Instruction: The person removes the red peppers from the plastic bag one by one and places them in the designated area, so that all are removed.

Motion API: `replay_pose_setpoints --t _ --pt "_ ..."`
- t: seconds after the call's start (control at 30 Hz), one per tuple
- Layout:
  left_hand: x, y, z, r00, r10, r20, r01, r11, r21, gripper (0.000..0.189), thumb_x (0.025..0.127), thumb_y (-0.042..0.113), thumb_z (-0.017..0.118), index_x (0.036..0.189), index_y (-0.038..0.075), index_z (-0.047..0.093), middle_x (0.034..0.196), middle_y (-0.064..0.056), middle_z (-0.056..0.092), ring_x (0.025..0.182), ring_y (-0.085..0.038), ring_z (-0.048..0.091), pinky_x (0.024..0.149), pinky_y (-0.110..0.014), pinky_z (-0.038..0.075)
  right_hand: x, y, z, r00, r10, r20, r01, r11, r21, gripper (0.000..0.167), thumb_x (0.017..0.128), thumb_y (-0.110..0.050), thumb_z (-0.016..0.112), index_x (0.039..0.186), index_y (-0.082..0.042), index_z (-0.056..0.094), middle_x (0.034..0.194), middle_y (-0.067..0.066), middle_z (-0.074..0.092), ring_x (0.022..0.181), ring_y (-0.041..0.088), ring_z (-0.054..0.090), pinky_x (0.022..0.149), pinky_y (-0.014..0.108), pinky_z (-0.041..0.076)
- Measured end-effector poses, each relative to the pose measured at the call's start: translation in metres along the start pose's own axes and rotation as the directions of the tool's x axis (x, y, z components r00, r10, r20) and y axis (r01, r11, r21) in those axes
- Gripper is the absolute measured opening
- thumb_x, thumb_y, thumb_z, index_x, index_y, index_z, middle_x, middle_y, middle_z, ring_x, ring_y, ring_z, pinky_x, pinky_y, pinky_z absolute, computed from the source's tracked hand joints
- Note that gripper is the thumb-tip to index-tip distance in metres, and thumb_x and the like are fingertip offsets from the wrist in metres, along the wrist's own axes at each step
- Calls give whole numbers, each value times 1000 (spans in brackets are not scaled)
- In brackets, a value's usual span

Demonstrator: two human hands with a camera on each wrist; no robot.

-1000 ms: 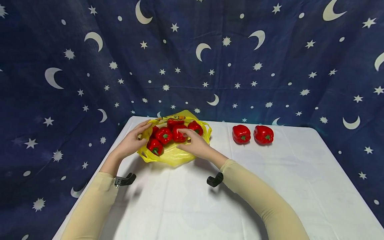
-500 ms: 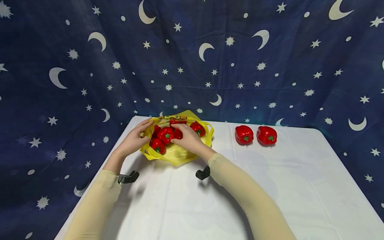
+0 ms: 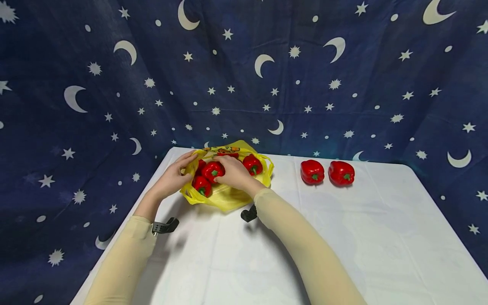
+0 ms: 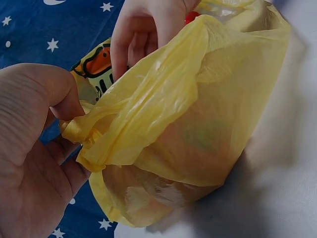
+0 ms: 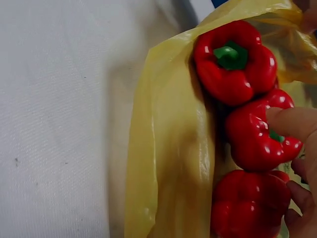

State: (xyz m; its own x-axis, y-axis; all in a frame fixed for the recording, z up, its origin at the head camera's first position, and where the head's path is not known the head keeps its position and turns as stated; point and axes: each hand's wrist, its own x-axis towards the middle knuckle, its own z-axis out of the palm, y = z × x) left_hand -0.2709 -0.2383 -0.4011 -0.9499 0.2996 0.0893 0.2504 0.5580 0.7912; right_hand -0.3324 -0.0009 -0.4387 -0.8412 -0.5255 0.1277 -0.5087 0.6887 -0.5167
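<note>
In the head view a yellow plastic bag [image 3: 228, 199] lies open on the table, with several red bell peppers inside. My left hand [image 3: 173, 178] pinches its left rim; in the left wrist view the gathered plastic [image 4: 94, 129] is between thumb and fingers. My right hand [image 3: 234, 171] reaches into the bag and holds a red bell pepper [image 3: 212, 170]. The thumb [image 5: 292, 121] lies across this pepper in the right wrist view, while the other fingers curl on its far side, partly hidden. Another pepper [image 5: 233, 64] sits beside it, and one [image 5: 250, 203] is under the hand.
Two red bell peppers, one [image 3: 312, 172] left of the other [image 3: 341, 173], stand on the white tablecloth [image 3: 343, 237] to the right of the bag. A dark blue curtain [image 3: 244, 76] with moons and stars hangs directly behind the table's far edge.
My right hand has moved left and deeper into the bag, from above the peppers onto the middle one. The left hand keeps its grip on the rim. The view has shifted slightly.
</note>
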Motion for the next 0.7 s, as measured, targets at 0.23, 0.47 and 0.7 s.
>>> replay_pose_setpoints --t 0.23,0.47,0.7 --pt "0 -1 2 1000 13 6 -13 1000 -5 71 92 1 58 159 15 40 167 4 23 149 -31 28 115 -53 34 3 -3 7 999 -18 37 24 989 -144 73 90 -38 76 155 -22 45 154 5 47 144 28 38 123 47 20" --pt "0 1 2 1000 8 3 -8 1000 -7 70 92 2 59 158 15 41 167 5 24 149 -29 29 116 -52 33 -1 0 11 999 -44 -17 40 987 -157 59 94 -32 72 149 -21 53 150 3 52 143 25 40 123 42 19" --pt "-2 -1 0 1000 15 8 -15 1000 -9 68 93 2 59 158 14 42 167 5 24 150 -29 27 117 -53 31 -11 8 11 994 -110 -26 105 982 -160 60 94 -32 72 150 -21 53 149 1 53 143 22 40 124 36 17"
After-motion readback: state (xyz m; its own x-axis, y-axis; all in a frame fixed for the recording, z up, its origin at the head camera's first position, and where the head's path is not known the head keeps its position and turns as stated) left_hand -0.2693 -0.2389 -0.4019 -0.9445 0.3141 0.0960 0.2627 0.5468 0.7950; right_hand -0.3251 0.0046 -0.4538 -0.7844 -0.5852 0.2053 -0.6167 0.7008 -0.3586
